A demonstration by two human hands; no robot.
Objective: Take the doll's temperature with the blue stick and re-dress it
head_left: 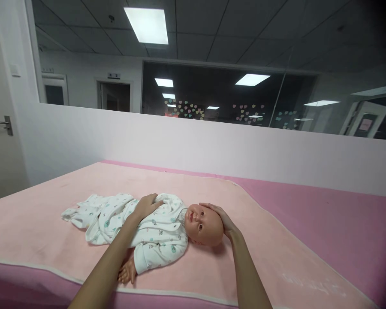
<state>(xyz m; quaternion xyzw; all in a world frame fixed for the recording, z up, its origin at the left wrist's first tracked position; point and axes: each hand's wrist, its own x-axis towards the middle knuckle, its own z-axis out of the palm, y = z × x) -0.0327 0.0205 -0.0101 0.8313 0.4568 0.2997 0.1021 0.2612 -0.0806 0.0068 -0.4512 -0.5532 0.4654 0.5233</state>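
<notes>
A baby doll (205,225) lies on its back on a peach-coloured pad (51,240), head toward the right. It wears a white printed outfit (161,236) with long sleeves and legs. My left hand (148,206) rests flat on the doll's chest and belly, fingers stretched out. Against the top and far side of the doll's head lies my right hand (220,218), its fingers extended along the curve and partly hidden behind the head. One doll hand (128,271) pokes out of the near sleeve, close to my left forearm.
The pad covers a pink padded surface (341,223). Behind it runs a low white wall (196,139) with a glass window (212,47) above. At the far left stands a door with a metal handle (7,124).
</notes>
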